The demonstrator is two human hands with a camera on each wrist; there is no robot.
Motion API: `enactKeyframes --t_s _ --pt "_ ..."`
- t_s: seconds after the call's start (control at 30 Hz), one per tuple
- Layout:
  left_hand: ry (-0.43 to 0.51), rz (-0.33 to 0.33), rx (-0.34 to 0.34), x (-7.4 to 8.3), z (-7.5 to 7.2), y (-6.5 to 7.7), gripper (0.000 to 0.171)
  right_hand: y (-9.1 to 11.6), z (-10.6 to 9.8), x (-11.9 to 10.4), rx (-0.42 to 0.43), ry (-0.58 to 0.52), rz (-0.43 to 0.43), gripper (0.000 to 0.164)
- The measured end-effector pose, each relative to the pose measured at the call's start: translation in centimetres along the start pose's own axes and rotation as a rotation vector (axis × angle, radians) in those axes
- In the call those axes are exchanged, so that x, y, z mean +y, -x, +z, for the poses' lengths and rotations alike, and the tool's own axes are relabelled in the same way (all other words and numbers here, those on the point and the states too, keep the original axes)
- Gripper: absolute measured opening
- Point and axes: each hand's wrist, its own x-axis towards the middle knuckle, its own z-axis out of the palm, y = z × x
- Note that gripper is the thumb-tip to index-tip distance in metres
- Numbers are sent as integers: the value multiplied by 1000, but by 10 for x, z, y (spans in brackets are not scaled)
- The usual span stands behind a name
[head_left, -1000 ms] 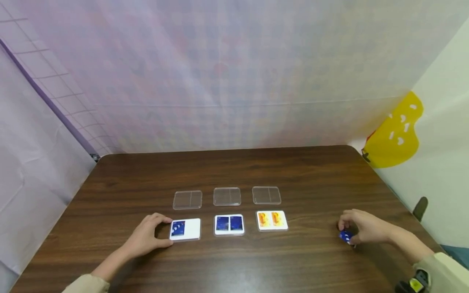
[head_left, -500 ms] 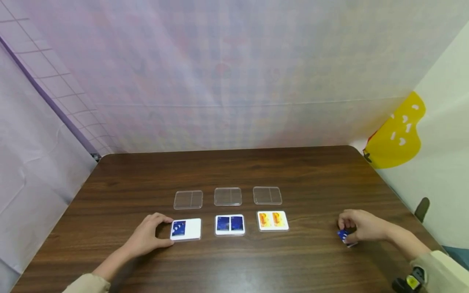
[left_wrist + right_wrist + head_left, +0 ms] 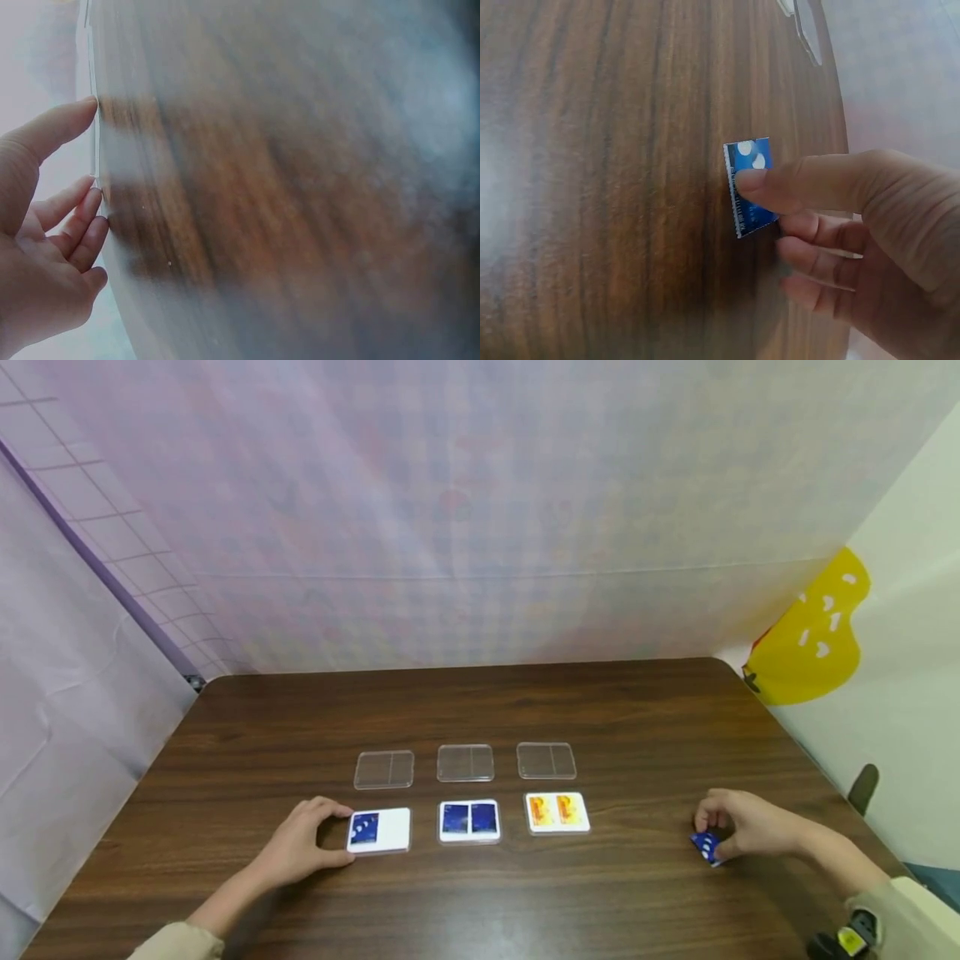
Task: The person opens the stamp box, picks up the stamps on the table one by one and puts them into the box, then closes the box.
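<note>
My left hand (image 3: 302, 842) holds the left end of a clear plastic case (image 3: 393, 830) between thumb and forefinger. Inside that case, a blue stamp with white moon shapes (image 3: 364, 828) lies on the left half of a white card. On the right side of the table, my right hand (image 3: 752, 827) pinches another blue stamp (image 3: 751, 154). The thumb lies across its printed face in the right wrist view, and its edge looks perforated. Part of the stamp is hidden under the thumb. In the left wrist view, the left fingertips (image 3: 90, 105) meet the case's thin edge.
A middle case (image 3: 469, 837) bears two dark blue stamps, and a right case (image 3: 557, 828) two orange-yellow ones. Behind them lie three clear lids (image 3: 384, 769) in a row on the brown wooden table (image 3: 480, 710). A patterned curtain (image 3: 450, 527) hangs beyond the far edge.
The stamp in my right hand has turned and tilted slightly between the fingers, showing more of its face. My left hand stays at the left case.
</note>
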Motion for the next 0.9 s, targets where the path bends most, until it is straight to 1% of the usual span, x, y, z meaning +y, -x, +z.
enactKeyframes --t_s 0.13,0.23,0.43,0.53,0.63,0.73,0.8,0.9 --pt "5 -3 -2 1 0 0 52 -3 -2 0 -53 -62 -9 30" --pt "6 3 0 1 -1 0 52 -3 -2 0 -74 -113 -12 31" --pt "-1 13 12 0 1 0 51 -4 -1 0 -81 -136 64 33" --pt "-5 15 15 -1 2 0 50 -3 0 0 -79 -153 100 32" --pt "-3 16 14 -1 2 0 50 -1 1 1 -57 -160 109 27" --pt "-1 16 11 0 1 0 51 1 2 2 -26 -162 99 18" --pt "-1 15 10 0 1 0 51 2 2 4 -3 -154 78 12" --pt "-1 14 7 0 0 0 51 2 1 6 15 -162 45 10"
